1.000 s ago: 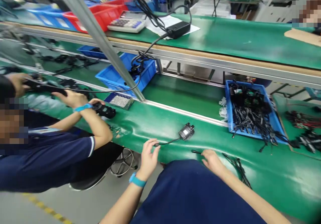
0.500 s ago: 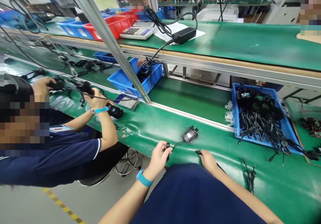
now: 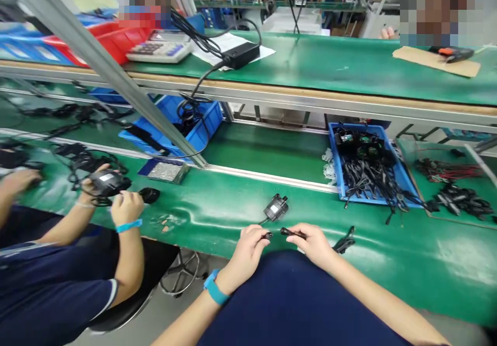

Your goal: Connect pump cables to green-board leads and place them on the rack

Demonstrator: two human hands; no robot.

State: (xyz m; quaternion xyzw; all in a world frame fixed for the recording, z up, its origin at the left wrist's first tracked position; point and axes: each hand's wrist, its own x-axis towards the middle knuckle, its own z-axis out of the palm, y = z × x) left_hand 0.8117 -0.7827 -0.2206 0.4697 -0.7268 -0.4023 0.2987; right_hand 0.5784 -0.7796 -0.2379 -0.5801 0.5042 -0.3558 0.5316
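Black module [image 3: 276, 207], one, pale label on its upper face; lies on the green counter [image 3: 229, 201], just beyond the worker's two hands, with a short lead [image 3: 264, 221] running from its near left corner to the left hand.

Left hand [image 3: 246, 247], teal band [image 3: 216, 287] at the wrist: grip narrow, fingertips closed on a small black plug [image 3: 267, 236].

Right hand [image 3: 311, 242]: grip narrow, thumb and fingers pinching a black cable connector [image 3: 286, 231]. Plug and connector point toward each other, near but apart.

Loose black cables [image 3: 345, 241], a small bunch, on the counter just right of the right hand.

Blue tray [image 3: 337, 167], right of the module, filled with black leads and parts; some lead ends hang over its near rim.

Shallow box [image 3: 178, 176], left, near the metal post [image 3: 99, 72], holding many small pale pieces.

Blue bin [image 3: 213, 123], behind the post, black cabling inside.

Raised shelf [image 3: 330, 69]: black power adapter [image 3: 243, 55] on white paper [image 3: 265, 51], calculator [image 3: 159, 51], red bin [image 3: 112, 38].

Co-worker, at far left: hands [image 3: 127, 207] at a labelled black device [image 3: 112, 181].
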